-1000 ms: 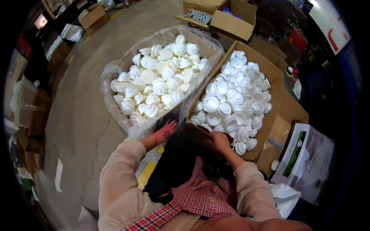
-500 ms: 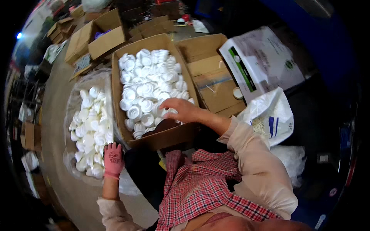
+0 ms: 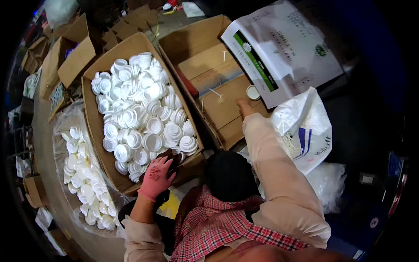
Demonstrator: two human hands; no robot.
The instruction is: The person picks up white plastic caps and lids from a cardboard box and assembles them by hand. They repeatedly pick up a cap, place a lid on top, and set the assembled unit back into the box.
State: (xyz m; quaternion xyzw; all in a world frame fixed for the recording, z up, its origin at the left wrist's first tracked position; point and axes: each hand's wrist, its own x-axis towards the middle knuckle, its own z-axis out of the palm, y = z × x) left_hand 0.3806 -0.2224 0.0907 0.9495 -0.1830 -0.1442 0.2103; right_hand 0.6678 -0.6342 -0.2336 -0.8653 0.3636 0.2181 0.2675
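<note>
My left hand (image 3: 156, 178), in a pink glove, rests at the near edge of a cardboard box (image 3: 98, 163) heaped with white ribbed plastic caps (image 3: 152, 124). Its fingers reach over the rim with the thumb apart, beside a dark brown piece (image 3: 171, 156) that I cannot identify. My bare right hand (image 3: 245, 107) is down in a second, shallower cardboard box (image 3: 205, 59), just below a round white cap (image 3: 252, 92). Its fingers are mostly hidden, so any grip is unclear. Thin white T-shaped plastic pieces (image 3: 215, 92) lie in that box.
At the left, a clear plastic bag (image 3: 65, 118) holds more white pieces (image 3: 87, 183). A white printed sheet (image 3: 288, 48) covers the second box's right side. Beside my right arm stands a white sack (image 3: 312, 118) with thin white sticks (image 3: 289, 146). Open cartons (image 3: 78, 59) stand behind.
My view has turned right. My left hand has moved from the plastic bag to the cap box's near edge. My right hand has left the caps and reached right into the second box.
</note>
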